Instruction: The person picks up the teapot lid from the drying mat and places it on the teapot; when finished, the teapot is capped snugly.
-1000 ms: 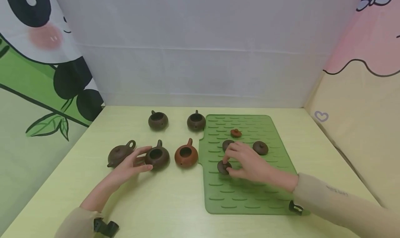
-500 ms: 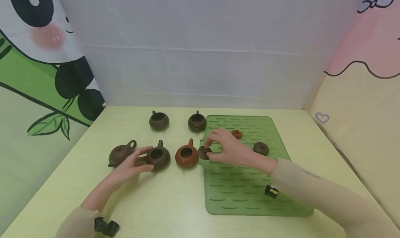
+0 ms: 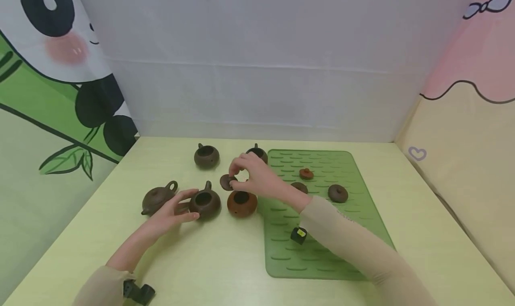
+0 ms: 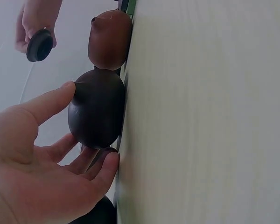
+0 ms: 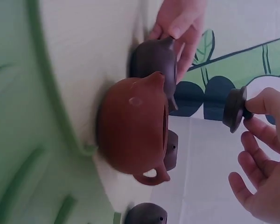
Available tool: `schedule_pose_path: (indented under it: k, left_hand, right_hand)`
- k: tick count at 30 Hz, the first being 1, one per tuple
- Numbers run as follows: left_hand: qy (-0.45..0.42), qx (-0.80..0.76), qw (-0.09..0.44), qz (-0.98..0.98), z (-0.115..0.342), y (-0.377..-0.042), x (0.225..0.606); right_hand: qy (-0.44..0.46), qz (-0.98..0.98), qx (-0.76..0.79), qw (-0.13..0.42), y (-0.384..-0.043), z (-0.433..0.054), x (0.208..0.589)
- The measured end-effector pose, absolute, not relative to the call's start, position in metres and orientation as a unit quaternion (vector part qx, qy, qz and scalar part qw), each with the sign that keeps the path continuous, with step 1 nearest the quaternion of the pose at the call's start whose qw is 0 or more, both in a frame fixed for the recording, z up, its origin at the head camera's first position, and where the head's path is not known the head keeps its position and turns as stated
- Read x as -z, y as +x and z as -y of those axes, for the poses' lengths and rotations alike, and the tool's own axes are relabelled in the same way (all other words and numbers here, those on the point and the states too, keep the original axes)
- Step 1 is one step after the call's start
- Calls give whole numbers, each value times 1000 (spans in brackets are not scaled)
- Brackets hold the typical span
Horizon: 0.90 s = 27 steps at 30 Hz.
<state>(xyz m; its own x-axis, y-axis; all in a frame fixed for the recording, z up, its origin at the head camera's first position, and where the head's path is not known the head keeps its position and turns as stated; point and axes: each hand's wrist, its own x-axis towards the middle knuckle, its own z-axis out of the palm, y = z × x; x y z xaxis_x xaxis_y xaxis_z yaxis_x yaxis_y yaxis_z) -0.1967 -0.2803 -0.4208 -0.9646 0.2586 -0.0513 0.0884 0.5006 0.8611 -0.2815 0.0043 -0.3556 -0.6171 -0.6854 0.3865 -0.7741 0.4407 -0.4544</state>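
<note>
My right hand (image 3: 257,176) pinches a dark brown teapot lid (image 3: 226,183) by its knob and carries it in the air, behind the gap between two lidless teapots. The right wrist view shows the lid (image 5: 234,109) tilted, thumb and finger on the knob. My left hand (image 3: 170,212) holds the dark brown teapot (image 3: 212,208) on the table, thumb at its spout and fingers along its side, as the left wrist view of this teapot (image 4: 97,112) shows. Its opening is uncovered. Right beside it stands the reddish-brown teapot (image 3: 246,207), also uncovered.
A lidded dark teapot (image 3: 154,199) stands left of my left hand. Two lidless teapots stand behind, one left (image 3: 206,163) and one partly hidden by my right hand (image 3: 262,157). On the green mat (image 3: 289,263) lie a reddish lid (image 3: 306,174) and two dark lids.
My right hand has lifted the dark lid off the green mat and carried it left, past the reddish-brown teapot. The left hand stays at the dark teapot.
</note>
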Motion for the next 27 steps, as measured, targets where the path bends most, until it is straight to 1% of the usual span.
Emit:
schedule_pose_path:
  k: [4,10,13,17,27]
  left_hand:
    - [103,-486,84,-864,281,-197,422]
    - [104,-485,83,-864,283,-197,423]
    - [102,-486,87,-864,284,-198,423]
    - [99,-488,92,-862,284,-198,423]
    - [93,-486,96,-864,282,-197,420]
  right_hand:
    - [434,835,-330,77,-290,16,361]
    - [428,824,-367,52,-290,42,372]
    - [420,824,-377,51,-290,53,379]
    - [408,827,-383,49,-289,62,388]
    - [397,829,-393,19,-286,68,401]
